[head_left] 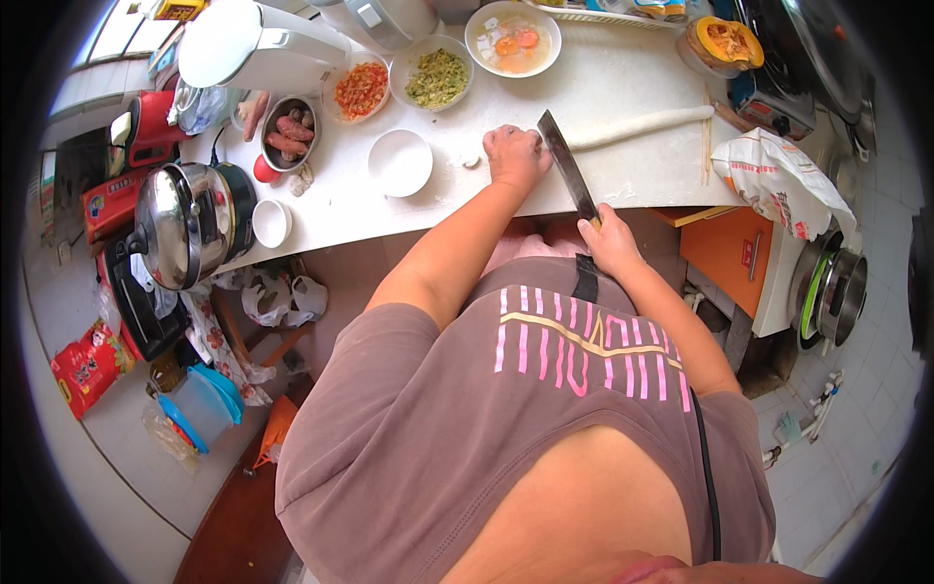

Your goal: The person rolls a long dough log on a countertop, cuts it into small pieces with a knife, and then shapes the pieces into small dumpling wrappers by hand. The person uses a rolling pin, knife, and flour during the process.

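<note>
A long rope of white dough point(638, 128) lies across the white countertop, reaching right towards a pair of wooden chopsticks point(705, 139). My left hand point(516, 155) rests over the rope's left end with curled fingers; its grip there is partly hidden. The handle of a kitchen cleaver point(568, 164) is in my right hand point(611, 239), its blade on edge close beside my left fingers. A small piece of dough point(471, 162) lies left of my left hand. Farther left stands a white bowl point(400, 163).
Bowls of chopped red filling point(361, 89), chopped green filling point(438, 79) and eggs in liquid point(513, 40) stand along the back. A metal bowl of sweet potatoes point(290, 135), a small white cup point(272, 223) and a lidded pot point(175, 225) are left. A plastic bag point(784, 179) hangs over the right edge.
</note>
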Demonstrator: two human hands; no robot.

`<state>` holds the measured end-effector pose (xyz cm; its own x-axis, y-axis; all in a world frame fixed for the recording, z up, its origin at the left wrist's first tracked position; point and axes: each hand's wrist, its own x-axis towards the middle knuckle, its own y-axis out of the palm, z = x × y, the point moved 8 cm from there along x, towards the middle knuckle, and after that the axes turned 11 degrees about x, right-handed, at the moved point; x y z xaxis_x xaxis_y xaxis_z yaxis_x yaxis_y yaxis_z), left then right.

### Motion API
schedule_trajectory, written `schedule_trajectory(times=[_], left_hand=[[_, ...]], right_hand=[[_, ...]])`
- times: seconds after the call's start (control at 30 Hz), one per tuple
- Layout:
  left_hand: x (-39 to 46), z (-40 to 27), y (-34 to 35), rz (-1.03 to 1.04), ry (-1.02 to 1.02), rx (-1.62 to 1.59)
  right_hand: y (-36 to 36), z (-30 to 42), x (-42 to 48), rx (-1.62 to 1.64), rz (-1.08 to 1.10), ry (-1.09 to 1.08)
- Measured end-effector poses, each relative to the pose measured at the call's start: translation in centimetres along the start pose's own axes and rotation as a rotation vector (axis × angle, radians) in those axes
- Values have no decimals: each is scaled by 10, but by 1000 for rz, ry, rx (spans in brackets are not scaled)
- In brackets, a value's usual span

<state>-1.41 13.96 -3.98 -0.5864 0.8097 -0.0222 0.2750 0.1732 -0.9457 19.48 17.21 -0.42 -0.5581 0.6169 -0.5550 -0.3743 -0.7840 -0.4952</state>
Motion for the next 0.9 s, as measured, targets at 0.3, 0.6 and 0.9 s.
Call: schedule_trajectory(times=[0.3,0.6,0.9], left_hand=[[3,5,6,-81,25,46],[4,14,-7,-132,14,34],[10,-7,2,15,93,-23]], right_hand=[[20,0,34,-109,36,104],[4,-18,18,187,-8,108],[-16,-13,7,142,-12,157]])
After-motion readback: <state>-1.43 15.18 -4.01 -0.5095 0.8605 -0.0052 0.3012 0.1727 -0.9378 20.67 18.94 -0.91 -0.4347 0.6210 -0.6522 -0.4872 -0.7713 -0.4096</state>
